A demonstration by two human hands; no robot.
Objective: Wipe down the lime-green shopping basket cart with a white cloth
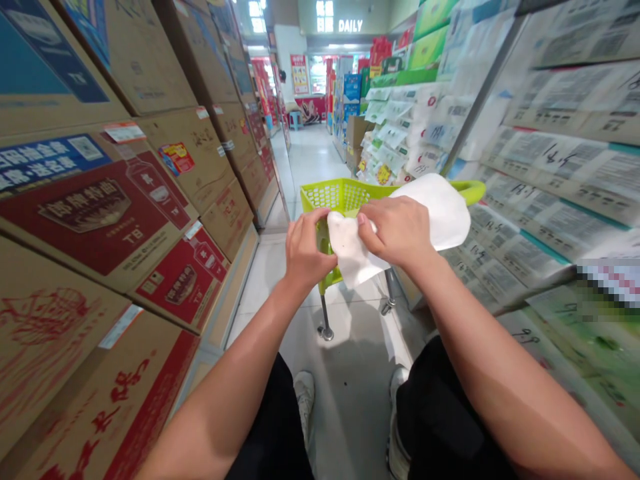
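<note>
A lime-green shopping cart (320, 193) with a perforated plastic basket stands right in front of me on thin metal legs. My left hand (305, 247) curls its thumb and fingers around the cart's near left part. Draped across the near side of the cart is a white cloth (445, 213), thin and soft, perhaps a paper wipe. My right hand (400, 227) presses down on the cloth with bent fingers and bunches it. A green handle loop (470, 192) sticks out past the cloth on the right. The basket's inside is mostly hidden behind my hands.
Stacked cardboard cartons (100, 207) line the left side closely. On the right, shelves hold wrapped paper packs (560, 153). The tiled aisle floor (310, 157) runs ahead towards a blue stool (295, 120). My shoes (304, 393) flank the cart's rear.
</note>
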